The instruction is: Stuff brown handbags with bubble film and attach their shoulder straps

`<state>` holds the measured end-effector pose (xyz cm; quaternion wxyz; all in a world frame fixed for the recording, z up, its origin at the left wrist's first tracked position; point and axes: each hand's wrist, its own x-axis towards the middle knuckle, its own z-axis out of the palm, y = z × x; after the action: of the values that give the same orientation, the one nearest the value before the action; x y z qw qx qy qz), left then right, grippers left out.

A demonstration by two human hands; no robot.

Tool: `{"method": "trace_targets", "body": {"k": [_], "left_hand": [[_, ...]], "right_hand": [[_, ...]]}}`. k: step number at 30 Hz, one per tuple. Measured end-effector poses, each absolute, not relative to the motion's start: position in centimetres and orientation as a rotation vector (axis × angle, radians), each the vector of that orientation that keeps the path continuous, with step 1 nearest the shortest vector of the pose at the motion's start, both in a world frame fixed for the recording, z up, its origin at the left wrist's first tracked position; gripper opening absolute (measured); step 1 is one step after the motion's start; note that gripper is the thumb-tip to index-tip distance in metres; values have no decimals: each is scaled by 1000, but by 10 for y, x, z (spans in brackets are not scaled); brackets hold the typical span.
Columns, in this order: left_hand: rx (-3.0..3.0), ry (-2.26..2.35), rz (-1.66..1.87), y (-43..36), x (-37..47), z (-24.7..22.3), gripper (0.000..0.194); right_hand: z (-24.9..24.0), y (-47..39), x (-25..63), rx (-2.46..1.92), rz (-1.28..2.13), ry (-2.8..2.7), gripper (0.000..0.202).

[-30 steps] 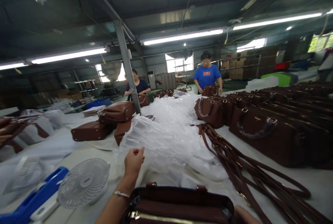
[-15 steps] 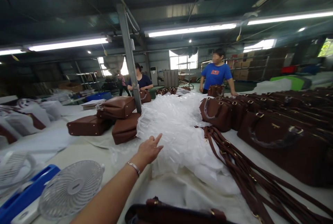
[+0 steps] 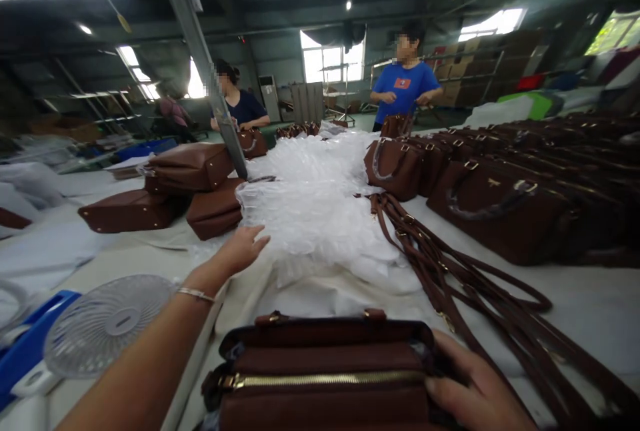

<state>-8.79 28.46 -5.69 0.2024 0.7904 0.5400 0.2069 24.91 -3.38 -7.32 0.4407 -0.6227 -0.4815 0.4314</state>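
Observation:
My left hand point(image 3: 243, 247) reaches forward over the table to the near left edge of a heap of clear plastic bags point(image 3: 310, 211). Its fingers are stretched out, and I see nothing held in them. In front of me is a brown handbag point(image 3: 325, 411), its top facing up and a gold zipper running across the middle. My right hand point(image 3: 467, 381) grips the bag's right end, thumb on the top side and fingers around the outer side. A bundle of brown straps point(image 3: 440, 264) with gold clips lies right of the plastic heap.
Rows of brown handbags point(image 3: 500, 217) fill the right side. Several brown bags point(image 3: 193, 167) lie at left beside a metal post point(image 3: 200, 51). A white fan point(image 3: 113, 324) and a blue object point(image 3: 37, 334) are near left. Two people point(image 3: 405, 87) work across the table.
The view has tilted down, bringing the near handbag and my right hand into sight. My left hand has drawn left across the plastic heap to its edge.

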Motion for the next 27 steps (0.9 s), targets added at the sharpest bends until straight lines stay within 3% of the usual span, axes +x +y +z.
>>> {"method": "trace_targets", "body": {"k": [3,8,13,19,23,27], "left_hand": [[2204,1450,582,230,-111,-27,69],[1873,1217,691,101,-141,-2,63],[1328,1192,1041,8,-139,-33,97],[1111,1374,1329,-34,-104,-74,126],[1238,1441,1332,-34,-99,-89,124],[1276,1499,1344,-31,-101,-99,109]], "right_hand": [[-68,-36,246,-1565,1093,-1182,27],[-69,-41,247,-1581,1104,-1239,29],[-78,-51,256,-1432,1185,-1319,45],[-92,-65,268,-1179,1119,-1305,61],[-96,-68,273,-1060,1178,-1338,74],[-100,-63,277,-1093,1141,-1393,77]]}}
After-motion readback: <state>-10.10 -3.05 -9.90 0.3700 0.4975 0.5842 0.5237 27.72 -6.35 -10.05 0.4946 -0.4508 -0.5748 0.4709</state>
